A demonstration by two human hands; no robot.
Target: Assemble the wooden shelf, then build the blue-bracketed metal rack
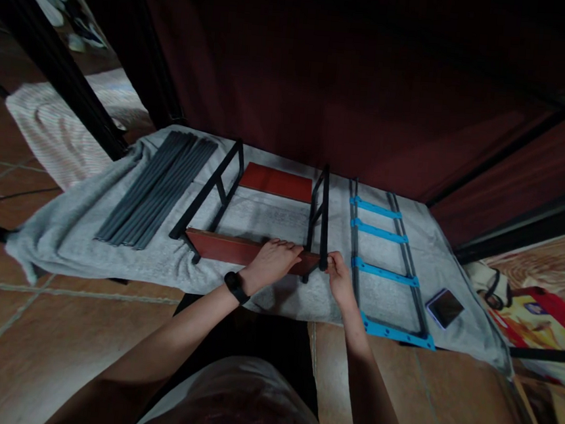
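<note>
1. The near red board [224, 248] stood on edge between the left black frame [209, 196] and the right black frame [326, 222], all on the grey cloth [78, 220]; the far red board [278, 180] sat opposite.
2. Hands: the left hand [274, 261] lay over the near board's upper edge, fingers close together; grip behind the board was hidden. The right hand [338, 274] had its fingers bent at the right frame's near end; could not tell whether they pinched anything small.
3. Judged step: joining the near board's right end to that frame.
4. Judged requirement for the next move: left hand steadying the board, corner kept aligned, right fingers doing fine work there.
</note>
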